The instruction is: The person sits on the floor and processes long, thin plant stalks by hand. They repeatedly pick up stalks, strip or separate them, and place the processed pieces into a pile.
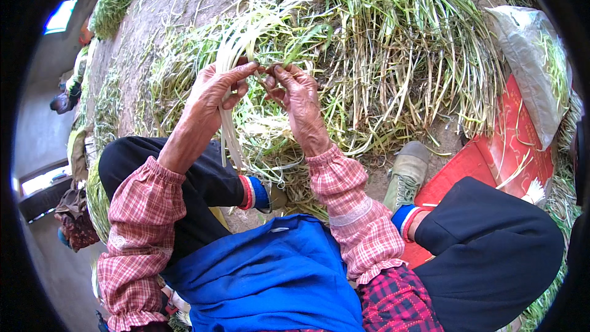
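My left hand holds a small bundle of pale, cleaned stalks, which look like blanched chives. Their whitish ends hang below the palm, and their yellowish tips arch away over the heap. My right hand meets it fingertip to fingertip and pinches a thin brown and green plant piece, a leaf and withered sheath by the look of it. Whether both hands grip the same stalk is hard to tell. Loose green and yellow trimmings lie under the hands.
A large heap of untrimmed green plants with brown stems spreads ahead on the earthen ground. To the right are a white plastic sack, a red printed sheet and a bunch of white stalk ends. Another person is at far left.
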Motion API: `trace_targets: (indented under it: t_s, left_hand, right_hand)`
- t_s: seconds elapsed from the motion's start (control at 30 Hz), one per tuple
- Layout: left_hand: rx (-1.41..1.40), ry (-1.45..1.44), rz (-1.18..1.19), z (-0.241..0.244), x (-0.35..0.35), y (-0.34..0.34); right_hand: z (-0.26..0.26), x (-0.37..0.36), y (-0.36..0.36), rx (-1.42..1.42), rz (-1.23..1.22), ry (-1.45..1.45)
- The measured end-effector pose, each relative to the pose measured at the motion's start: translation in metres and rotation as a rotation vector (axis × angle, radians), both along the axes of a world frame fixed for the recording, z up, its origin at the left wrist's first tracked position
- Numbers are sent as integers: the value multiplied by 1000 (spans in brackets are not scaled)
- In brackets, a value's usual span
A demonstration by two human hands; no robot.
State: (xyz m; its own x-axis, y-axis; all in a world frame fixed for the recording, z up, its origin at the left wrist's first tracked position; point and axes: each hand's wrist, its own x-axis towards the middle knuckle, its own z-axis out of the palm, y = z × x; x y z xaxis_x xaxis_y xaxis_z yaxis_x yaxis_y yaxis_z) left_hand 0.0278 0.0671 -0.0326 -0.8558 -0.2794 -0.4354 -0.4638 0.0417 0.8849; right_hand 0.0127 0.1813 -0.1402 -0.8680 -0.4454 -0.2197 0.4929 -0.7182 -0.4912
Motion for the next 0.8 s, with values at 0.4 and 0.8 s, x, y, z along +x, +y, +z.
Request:
trace_targets:
  t_s: [0.4, 0.8]
  left_hand:
    - [59, 77, 72, 16, -15, -38]
    - [281, 318, 108, 53, -22, -96]
  right_hand:
    - [-20, 14, 7, 196, 207, 275]
    - [-86, 19, 53, 766, 386, 470]
